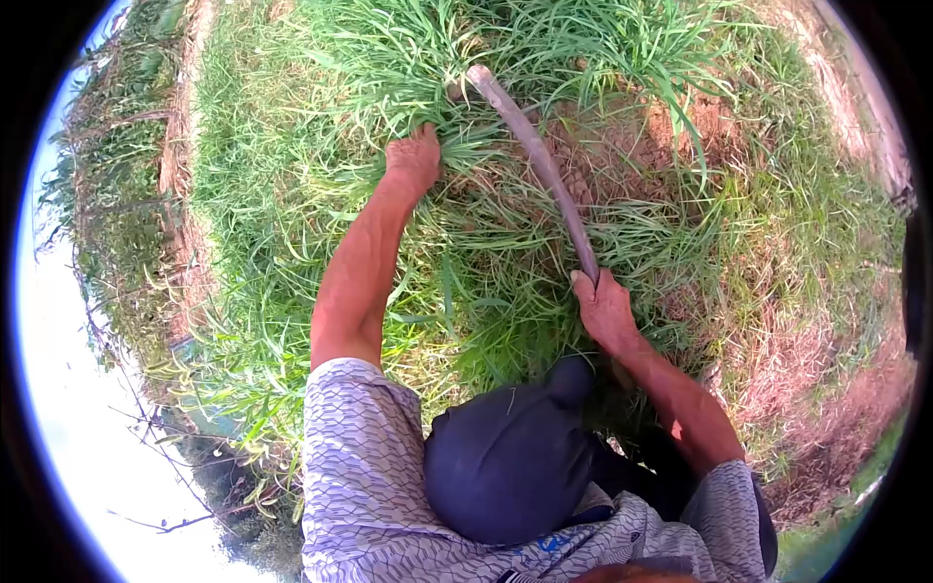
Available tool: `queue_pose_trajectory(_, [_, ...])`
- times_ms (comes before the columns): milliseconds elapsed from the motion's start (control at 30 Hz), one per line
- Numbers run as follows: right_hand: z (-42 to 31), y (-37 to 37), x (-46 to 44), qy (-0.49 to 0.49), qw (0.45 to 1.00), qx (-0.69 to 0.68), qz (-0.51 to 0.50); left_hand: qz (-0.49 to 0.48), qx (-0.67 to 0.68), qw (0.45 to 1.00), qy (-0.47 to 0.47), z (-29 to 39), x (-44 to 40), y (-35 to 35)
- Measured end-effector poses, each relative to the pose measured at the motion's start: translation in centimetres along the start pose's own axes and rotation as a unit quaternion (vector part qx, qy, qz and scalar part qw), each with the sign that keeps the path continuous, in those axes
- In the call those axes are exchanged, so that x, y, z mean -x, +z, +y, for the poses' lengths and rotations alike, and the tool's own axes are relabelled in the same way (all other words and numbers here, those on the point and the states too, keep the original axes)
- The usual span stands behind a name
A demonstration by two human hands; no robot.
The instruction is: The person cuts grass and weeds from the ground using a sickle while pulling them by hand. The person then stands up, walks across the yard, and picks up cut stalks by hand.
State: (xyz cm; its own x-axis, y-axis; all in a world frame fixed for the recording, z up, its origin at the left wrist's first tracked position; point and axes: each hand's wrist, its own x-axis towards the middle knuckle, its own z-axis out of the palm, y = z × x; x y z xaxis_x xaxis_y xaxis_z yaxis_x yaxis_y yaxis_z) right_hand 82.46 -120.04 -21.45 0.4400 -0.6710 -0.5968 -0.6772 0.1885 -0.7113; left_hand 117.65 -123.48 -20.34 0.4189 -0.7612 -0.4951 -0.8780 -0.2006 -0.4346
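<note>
Left hand: While its fingertips disappear among the blades, my left hand (413, 160) is down at the base of the green grass clump (394, 63), just left of the upper centre of the frame; how far its fingers are closed, and on how much grass, I cannot tell.
Right hand: My right hand (606, 306), right of the centre of the frame, is wrapped snugly round the lower end of a curved stick (544, 165), thumb against it.
Stick: It runs from my right fist up and leftward in a gentle bend, its pale upper end at the grass near the top centre; whether anything is fixed to that end I cannot make out.
Soil: Reddish bare soil (695, 119) shows in the upper right, just beside the stick.
Loose grass: Flattened green blades (637, 231) lie right of the stick, above my right hand.
My clothes: Patterned grey sleeves (355, 452) cover my upper arms at the bottom, and a dark blue trouser leg (510, 462) bulges up between them.
Edges: Bare twigs (160, 437) stand against bright sky at the lower left; dry, brownish ground (826, 418) fills the lower right.
</note>
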Motion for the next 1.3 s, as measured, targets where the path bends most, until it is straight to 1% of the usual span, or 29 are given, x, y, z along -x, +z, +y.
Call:
queue_pose_trajectory(33, [-0.3, 0.5, -0.4, 0.002, 1.0, -0.004, -0.004, -0.036, 0.038, 0.998, -0.024, -0.5, -0.4, 0.2])
queue_pose_trajectory(67, [-0.9, 1.1, -1.4, -0.005, 1.0, -0.003, 0.001, -0.038, 0.035, 0.998, -0.025, -0.9, -0.5, 0.4])
queue_pose_trajectory(133, [-0.4, 2.1, -1.9, -0.009, 1.0, -0.004, 0.006, -0.122, 0.092, 0.985, -0.081, -1.3, -0.5, 0.3])
queue_pose_trajectory(167, [0.1, 2.2, -1.9, -0.007, 1.0, -0.006, -0.005, -0.08, 0.106, 0.988, -0.072, -1.6, -0.5, 1.2])
queue_pose_trajectory(200, [0.5, 2.0, -2.1, -0.008, 1.0, -0.007, -0.014, -0.076, 0.106, 0.989, -0.073, -1.5, -0.5, 0.6])
queue_pose_trajectory(233, [0.8, 1.0, -1.9, -0.014, 1.0, -0.009, -0.011, -0.084, 0.088, 0.992, -0.041, -1.4, -0.2, 0.0])
queue_pose_trajectory(267, [1.7, -0.6, -0.7, 0.035, 0.997, -0.006, -0.063, -0.097, 0.07, 0.993, -0.008, -1.4, 0.5, -0.3])
queue_pose_trajectory(300, [2.8, -2.1, 0.5, 0.085, 0.99, 0.0, -0.116, -0.078, 0.074, 0.994, -0.013, -1.5, 1.1, 0.1])
queue_pose_trajectory(367, [5.5, -5.1, 2.3, 0.067, 0.989, 0.035, -0.127, -0.063, 0.074, 0.995, -0.002, -1.7, 3.0, 0.8])
queue_pose_trajectory(400, [5.2, -5.9, 2.6, 0.065, 0.988, 0.036, -0.132, -0.049, 0.07, 0.996, 0.01, -1.9, 4.2, 1.2])
queue_pose_trajectory(467, [4.5, -7.0, 3.0, 0.057, 0.99, 0.021, -0.126, -0.069, 0.068, 0.995, 0.007, -2.1, 6.3, 1.9])
queue_pose_trajectory(500, [4.2, -6.2, 2.3, 0.024, 0.995, 0.024, -0.098, -0.09, 0.084, 0.992, -0.002, -1.9, 7.4, 2.6])
queue_pose_trajectory(533, [3.1, -5.3, 1.3, 0.023, 0.995, 0.025, -0.099, -0.103, 0.101, 0.99, -0.012, -1.8, 8.0, 2.9])
queue_pose_trajectory(567, [1.4, -4.2, 0.0, 0.024, 0.995, 0.009, -0.094, -0.071, 0.103, 0.992, -0.001, -2.0, 8.5, 4.1])
queue_pose_trajectory(633, [0.0, -2.0, -1.2, 0.027, 0.995, -0.007, -0.097, -0.066, 0.109, 0.992, -0.009, -2.0, 9.4, 4.1])
queue_pose_trajectory(700, [-0.1, -0.1, -2.2, 0.016, 0.99, 0.037, -0.134, -0.058, 0.114, 0.992, -0.014, -2.3, 10.2, 4.0])
queue_pose_trajectory(733, [-0.4, -1.2, -1.4, 0.015, 0.99, 0.039, -0.136, -0.062, 0.11, 0.992, -0.009, -2.5, 11.1, 4.2])
queue_pose_trajectory(800, [0.4, -5.4, 1.2, 0.049, 0.981, 0.066, -0.176, -0.075, 0.107, 0.991, -0.003, -2.7, 13.9, 5.1])
queue_pose_trajectory(833, [3.2, -7.4, 1.9, 0.031, 0.978, 0.101, -0.177, -0.11, 0.085, 0.99, -0.007, -2.9, 15.6, 6.9])
queue_pose_trajectory(867, [5.9, -9.6, 2.6, 0.011, 0.975, 0.136, -0.177, -0.142, 0.112, 0.983, 0.0, -3.9, 17.6, 7.7])
queue_pose_trajectory(900, [7.2, -11.5, 3.5, 0.053, 0.97, 0.158, -0.178, -0.172, 0.139, 0.975, 0.005, -4.9, 19.3, 8.5])
queue_pose_trajectory(933, [7.3, -12.8, 4.1, 0.093, 0.963, 0.18, -0.178, -0.172, 0.143, 0.975, 0.003, -5.4, 20.8, 9.4])
queue_pose_trajectory(967, [7.1, -13.2, 4.2, 0.092, 0.962, 0.183, -0.182, -0.156, 0.154, 0.976, 0.005, -5.8, 22.5, 10.4])
queue_pose_trajectory(1033, [6.9, -13.5, 4.7, 0.088, 0.969, 0.128, -0.192, -0.114, 0.153, 0.981, 0.027, -5.6, 24.2, 9.8])
queue_pose_trajectory(1067, [6.6, -13.0, 4.5, 0.09, 0.968, 0.129, -0.196, -0.118, 0.155, 0.981, 0.026, -5.3, 24.5, 9.9])
queue_pose_trajectory(1133, [4.3, -10.7, 2.8, 0.06, 0.98, 0.077, -0.172, -0.082, 0.155, 0.983, 0.05, -5.1, 24.4, 10.1])
queue_pose_trajectory(1200, [-0.9, -8.6, 1.6, 0.145, 0.97, -0.019, -0.195, -0.074, 0.177, 0.98, 0.049, -5.1, 24.4, 10.3])
queue_pose_trajectory(1267, [-2.4, -5.5, 0.1, 0.094, 0.977, -0.024, -0.187, -0.112, 0.116, 0.986, 0.036, -4.5, 24.0, 9.3])
queue_pose_trajectory(1300, [-1.5, -4.0, -0.1, 0.096, 0.977, -0.023, -0.19, -0.086, 0.123, 0.987, 0.049, -4.8, 24.1, 10.0])
